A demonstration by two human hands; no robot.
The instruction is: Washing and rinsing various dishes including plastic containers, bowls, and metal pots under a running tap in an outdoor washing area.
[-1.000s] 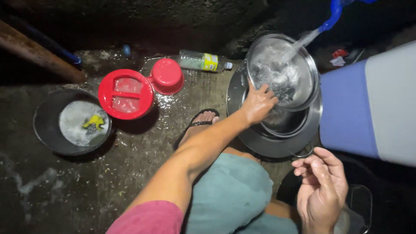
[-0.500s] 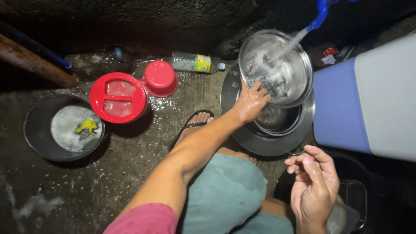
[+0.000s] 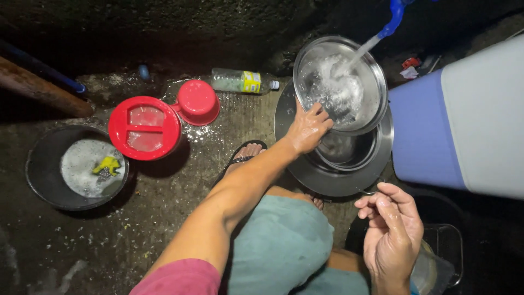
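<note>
Left hand point(image 3: 308, 128) slid rimward, round steel basin point(image 3: 368, 117) (water foaming)

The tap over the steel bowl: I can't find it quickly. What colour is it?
Blue; the tap pours into the steel bowl, head view.

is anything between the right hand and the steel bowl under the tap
Nothing visible. The right hand hovers free at the near rim of the wide steel basin; only that open basin lies between it and the steel bowl. The left hand already grips the bowl's near edge.
</note>
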